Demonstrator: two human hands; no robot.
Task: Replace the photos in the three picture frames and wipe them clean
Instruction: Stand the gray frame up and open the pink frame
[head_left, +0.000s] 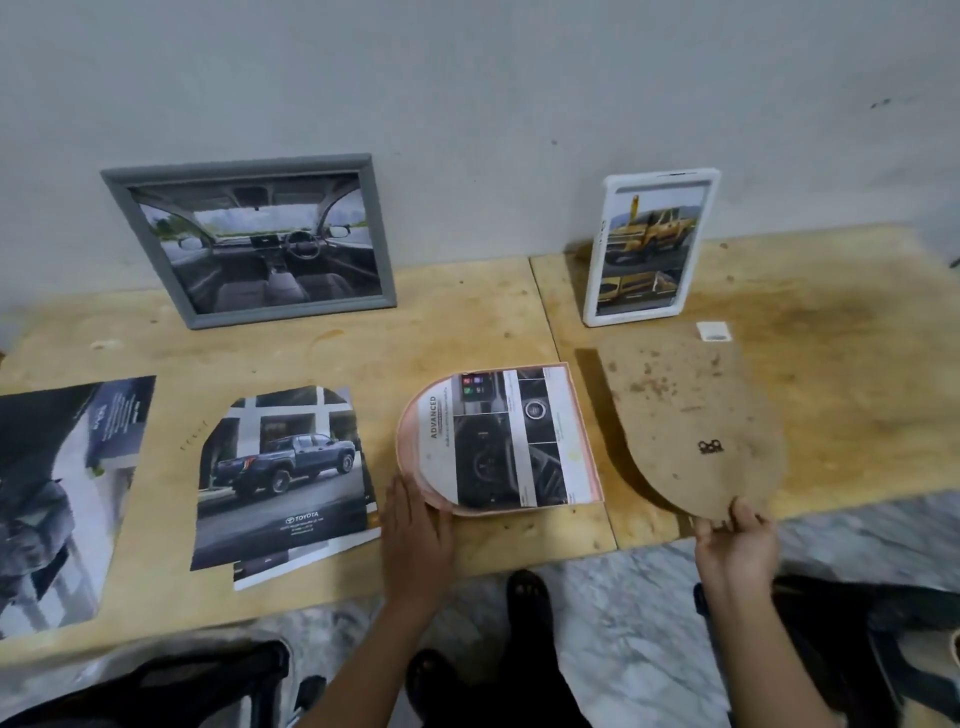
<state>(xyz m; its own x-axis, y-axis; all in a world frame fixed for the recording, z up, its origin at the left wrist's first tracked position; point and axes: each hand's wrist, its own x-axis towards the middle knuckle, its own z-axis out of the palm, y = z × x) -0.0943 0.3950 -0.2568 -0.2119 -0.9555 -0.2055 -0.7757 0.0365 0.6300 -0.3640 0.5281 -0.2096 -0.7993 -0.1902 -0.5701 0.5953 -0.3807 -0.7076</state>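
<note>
Nearest us, our right hand (737, 535) pinches the near rim of the arched backing board (691, 421), a thin, stiff, light sheet best held by its edge. Our left hand (418, 525) rests flat, fingers straight, against the curved end of the pink frame (410, 457), lying face down on the bench (467, 322) with a printed photo (511, 436) inside. The cut truck photo (283, 473) lies just left; the grey frame (249, 236) and white frame (652, 244) lean on the wall behind, out of the way.
</note>
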